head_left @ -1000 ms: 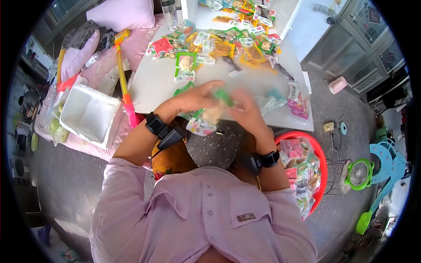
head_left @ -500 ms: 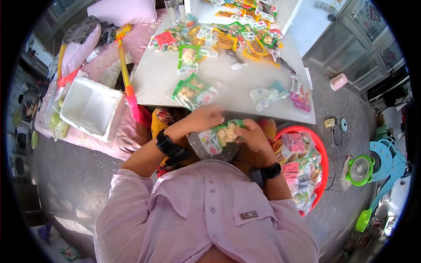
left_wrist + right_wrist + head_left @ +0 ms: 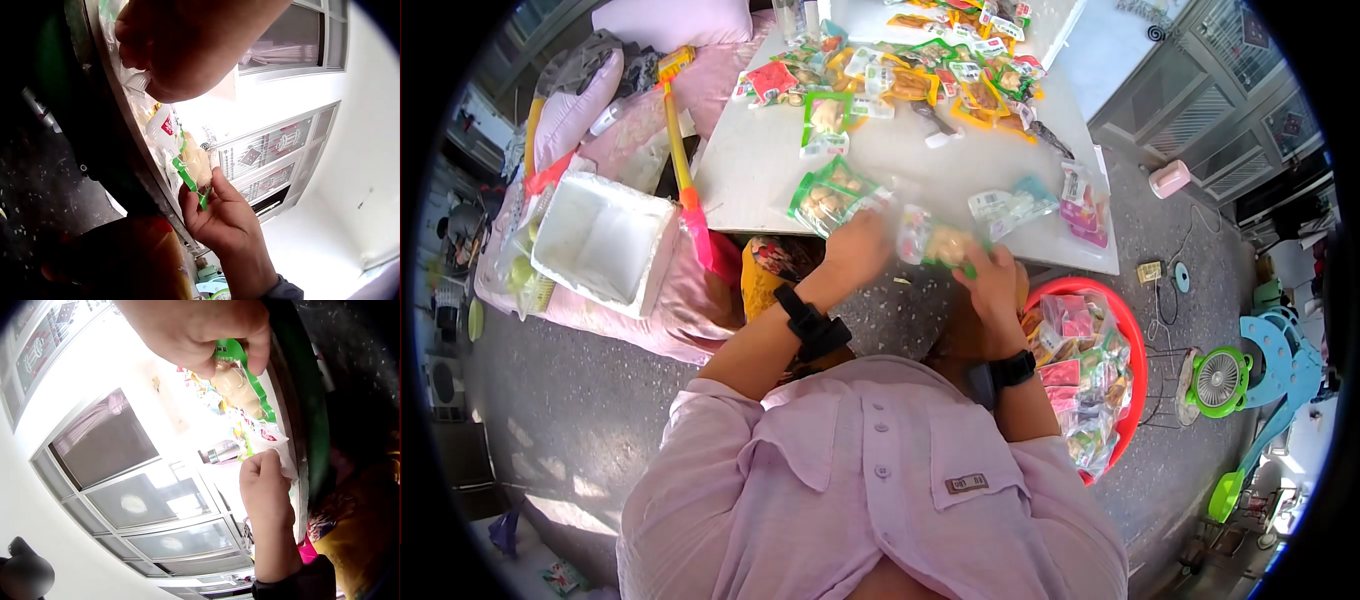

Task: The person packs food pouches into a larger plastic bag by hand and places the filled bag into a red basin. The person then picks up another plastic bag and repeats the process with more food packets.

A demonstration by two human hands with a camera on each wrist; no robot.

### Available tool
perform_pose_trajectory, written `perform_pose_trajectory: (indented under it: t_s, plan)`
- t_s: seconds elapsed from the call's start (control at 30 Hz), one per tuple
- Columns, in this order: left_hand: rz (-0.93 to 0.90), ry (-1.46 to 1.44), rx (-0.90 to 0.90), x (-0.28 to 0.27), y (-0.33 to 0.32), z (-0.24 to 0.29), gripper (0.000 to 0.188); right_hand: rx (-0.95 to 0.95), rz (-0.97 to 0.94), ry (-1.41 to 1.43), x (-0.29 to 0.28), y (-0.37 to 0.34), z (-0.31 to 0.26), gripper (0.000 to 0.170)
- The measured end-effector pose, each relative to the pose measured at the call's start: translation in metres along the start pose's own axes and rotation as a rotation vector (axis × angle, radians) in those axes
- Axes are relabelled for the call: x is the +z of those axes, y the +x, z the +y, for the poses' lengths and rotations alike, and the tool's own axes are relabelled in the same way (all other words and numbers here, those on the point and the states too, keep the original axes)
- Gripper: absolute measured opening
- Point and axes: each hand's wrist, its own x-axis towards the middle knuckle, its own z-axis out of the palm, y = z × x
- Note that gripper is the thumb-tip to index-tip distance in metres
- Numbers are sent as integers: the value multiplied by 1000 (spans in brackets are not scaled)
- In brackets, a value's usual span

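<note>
In the head view my right hand [image 3: 997, 287] grips the green-edged end of a food packet [image 3: 950, 246] with pale round pieces inside. The packet's white label end points left, toward my other hand, over the table's near edge. My left hand [image 3: 860, 248] has its fingers curled and its thumb pressed down. A bit of whitish clear plastic [image 3: 137, 82] shows between them in the left wrist view. Just beyond that hand, a green-edged packet [image 3: 825, 200] of similar pieces lies on the table in a clear plastic bag [image 3: 884, 192].
Many packets [image 3: 900, 85] are heaped on the table's [image 3: 740, 190] far side. A white and blue packet [image 3: 1010, 205] and a purple one [image 3: 1083, 215] lie at the right. A red basin [image 3: 1138, 385] full of packets stands right of my legs. A white foam box [image 3: 600, 240] sits at the left.
The packet in my right hand has moved up from my lap to the table's near edge. My left hand has let go of it and moved beside the bag on the table.
</note>
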Motion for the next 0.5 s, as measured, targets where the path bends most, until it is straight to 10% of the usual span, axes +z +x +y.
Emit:
perform_pose_trajectory:
  t_s: [0.5]
  plan:
    - [112,33,95,-9,-1,5,10,85,-151,94,45,34,8,21]
